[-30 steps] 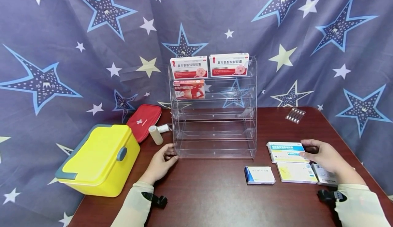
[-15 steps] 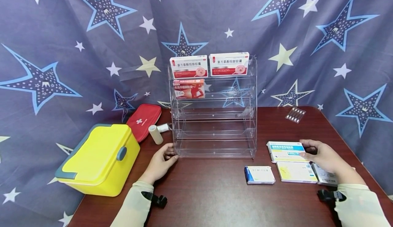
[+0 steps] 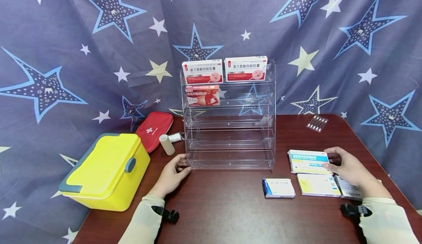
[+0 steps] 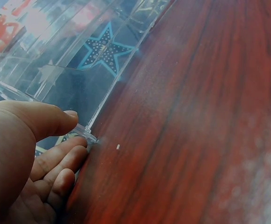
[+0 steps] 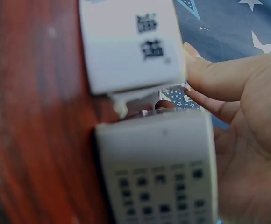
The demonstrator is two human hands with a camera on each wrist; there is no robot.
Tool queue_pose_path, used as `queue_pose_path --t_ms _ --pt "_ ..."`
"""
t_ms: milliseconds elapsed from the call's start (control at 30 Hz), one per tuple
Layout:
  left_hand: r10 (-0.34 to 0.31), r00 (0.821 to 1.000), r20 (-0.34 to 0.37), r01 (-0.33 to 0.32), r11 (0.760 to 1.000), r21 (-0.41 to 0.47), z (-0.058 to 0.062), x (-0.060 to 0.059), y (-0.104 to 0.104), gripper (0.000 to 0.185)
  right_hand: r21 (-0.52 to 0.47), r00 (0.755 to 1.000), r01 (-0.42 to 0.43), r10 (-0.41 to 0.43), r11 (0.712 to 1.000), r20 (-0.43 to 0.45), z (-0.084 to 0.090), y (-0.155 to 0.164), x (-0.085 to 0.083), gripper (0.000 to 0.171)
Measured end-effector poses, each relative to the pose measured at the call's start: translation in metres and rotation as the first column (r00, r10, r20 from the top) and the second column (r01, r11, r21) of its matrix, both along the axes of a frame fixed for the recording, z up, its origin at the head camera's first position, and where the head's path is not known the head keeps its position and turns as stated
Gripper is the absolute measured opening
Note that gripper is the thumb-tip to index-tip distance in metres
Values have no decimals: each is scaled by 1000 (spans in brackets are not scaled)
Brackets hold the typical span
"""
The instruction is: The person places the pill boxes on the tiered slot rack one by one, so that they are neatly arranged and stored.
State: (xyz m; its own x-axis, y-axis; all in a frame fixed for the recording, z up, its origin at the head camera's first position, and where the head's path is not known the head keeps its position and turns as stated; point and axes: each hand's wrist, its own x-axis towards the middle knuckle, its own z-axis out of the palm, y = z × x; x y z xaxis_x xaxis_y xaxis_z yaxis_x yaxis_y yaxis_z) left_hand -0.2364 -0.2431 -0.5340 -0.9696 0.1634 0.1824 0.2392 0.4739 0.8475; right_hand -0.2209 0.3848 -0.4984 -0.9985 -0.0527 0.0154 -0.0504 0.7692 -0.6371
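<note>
A clear tiered display rack (image 3: 229, 156) stands mid-table, with two white-and-red medicine boxes (image 3: 245, 69) on its top tier and a red medicine box (image 3: 202, 96) below them. My left hand (image 3: 173, 174) pinches the rack's lower left corner; in the left wrist view the thumb (image 4: 56, 120) lies over the clear edge, fingers beneath. My right hand (image 3: 346, 167) grips the right end of a blue, white and yellow medicine box (image 3: 308, 162), its far edge slightly raised. Just in front lie a yellow-and-white box (image 3: 318, 185) and a grey box (image 3: 349, 189), partly hidden by that hand.
A white-and-blue box (image 3: 279, 188) lies left of the yellow-and-white one. A yellow lidded case (image 3: 105, 170), a red pouch (image 3: 155, 130) and a beige roll (image 3: 167, 145) stand at left. A small clear pack (image 3: 317, 123) lies at the back right, before a starry curtain.
The blue, white and yellow box has risen slightly at its far edge and shifted a little away with my right hand. My left hand has stayed at the rack's corner.
</note>
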Motion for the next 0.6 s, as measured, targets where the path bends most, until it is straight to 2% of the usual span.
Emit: queue_pose_path --t_ms 167,433,600 --pt "6 1000 2 -6 1000 2 0 0 0 44 -4 999 32 -32 999 -44 -1 0 0 50" --pt "11 1000 10 -11 1000 -17 1 1 1 45 -41 994 107 -108 993 -15 2 4 3 57" --pt "15 1000 11 -14 1000 -18 2 1 0 43 -73 983 161 -167 984 -72 3 5 2 48"
